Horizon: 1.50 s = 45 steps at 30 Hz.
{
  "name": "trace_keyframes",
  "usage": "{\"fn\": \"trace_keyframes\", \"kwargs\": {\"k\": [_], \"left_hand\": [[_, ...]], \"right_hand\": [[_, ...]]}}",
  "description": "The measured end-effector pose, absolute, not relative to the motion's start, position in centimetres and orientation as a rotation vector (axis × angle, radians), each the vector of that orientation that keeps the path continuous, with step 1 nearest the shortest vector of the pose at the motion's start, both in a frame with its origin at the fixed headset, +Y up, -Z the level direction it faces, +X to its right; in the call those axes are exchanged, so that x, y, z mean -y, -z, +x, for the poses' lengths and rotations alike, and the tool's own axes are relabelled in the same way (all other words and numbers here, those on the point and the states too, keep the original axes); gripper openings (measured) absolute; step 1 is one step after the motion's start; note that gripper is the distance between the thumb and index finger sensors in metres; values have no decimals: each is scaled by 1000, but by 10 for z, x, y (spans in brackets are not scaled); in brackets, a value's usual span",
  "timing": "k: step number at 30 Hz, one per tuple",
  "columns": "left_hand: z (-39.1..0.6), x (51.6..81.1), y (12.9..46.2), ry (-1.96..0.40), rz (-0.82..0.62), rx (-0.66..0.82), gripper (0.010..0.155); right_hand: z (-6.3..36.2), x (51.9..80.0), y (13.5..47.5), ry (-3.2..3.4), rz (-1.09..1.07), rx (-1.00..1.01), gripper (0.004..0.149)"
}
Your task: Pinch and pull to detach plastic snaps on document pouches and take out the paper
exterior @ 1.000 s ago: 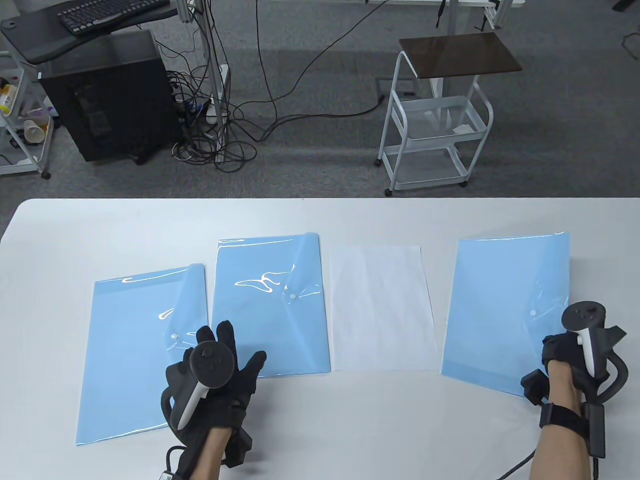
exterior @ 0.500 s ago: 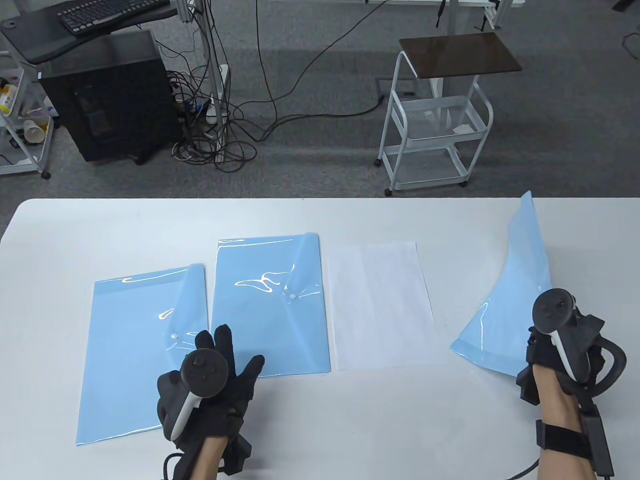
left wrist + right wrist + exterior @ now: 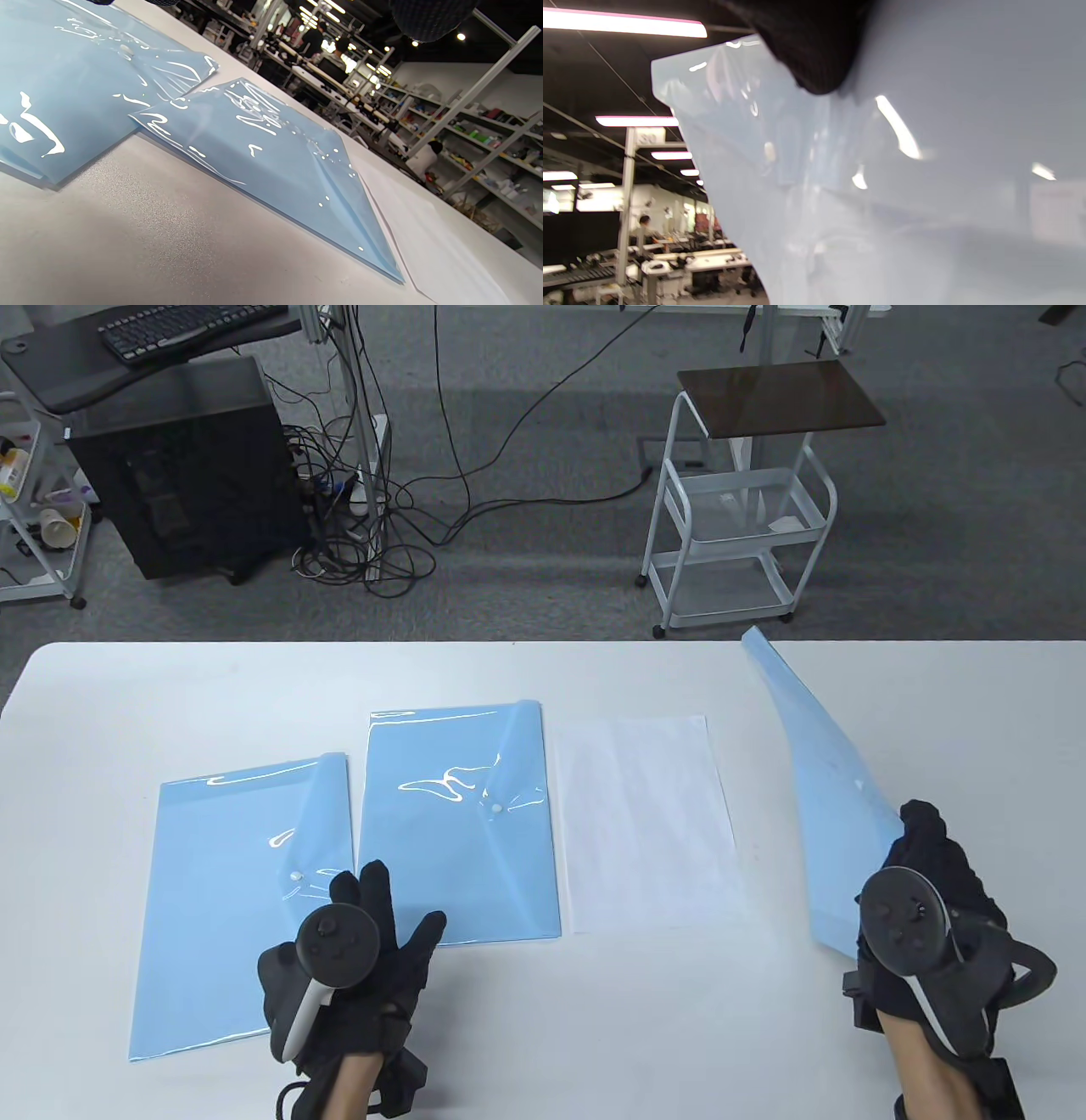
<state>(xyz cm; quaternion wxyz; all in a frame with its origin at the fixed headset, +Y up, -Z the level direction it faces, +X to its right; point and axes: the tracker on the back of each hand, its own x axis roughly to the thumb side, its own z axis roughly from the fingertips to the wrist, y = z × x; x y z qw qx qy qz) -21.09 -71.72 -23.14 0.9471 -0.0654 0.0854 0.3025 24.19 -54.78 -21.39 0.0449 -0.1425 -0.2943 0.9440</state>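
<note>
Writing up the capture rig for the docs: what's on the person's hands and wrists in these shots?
Both the left hand and right hand wear black fabric gloves. A dark round-headed tracker with a white handle is strapped to the back of each. A black box sits at the left wrist with a black cable looping beside it; the right wrist carries black brackets and a curved black bar. The forearms have no sleeves.

I can read just one marking from here: "30" on a small sign (image 3: 650,136) atop a post in the bkgd of the right wrist view, a bit blurry. No print legible on the pouches, paper or gear elsewhere.
</note>
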Motion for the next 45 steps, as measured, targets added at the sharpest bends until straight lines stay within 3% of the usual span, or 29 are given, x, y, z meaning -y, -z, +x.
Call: {"fn": "trace_keyframes", "kwargs": {"k": [6,11,27,31,36,42,45], "left_hand": [[-214,715,230,-627,-123,-173,89],[-215,714,229,-635,-122,-180,89],[-216,716,229,-634,-131,-205,89],[-214,718,230,-669,-108,-192,87],[-205,722,230,-944,-93,-91,90],[-190,745,237,-1636,-370,81,101],[-187,749,237,-1719,-443,79,97]], "right_hand": [[219,541,192,-2728,-276,934,40],[209,559,192,-2501,-129,805,40],[187,690,248,-2032,138,301,41],[185,700,250,-1969,170,237,42],[182,705,247,-1942,205,230,42],[177,707,244,-1919,241,219,42],[176,708,244,-1896,244,204,42]]}}
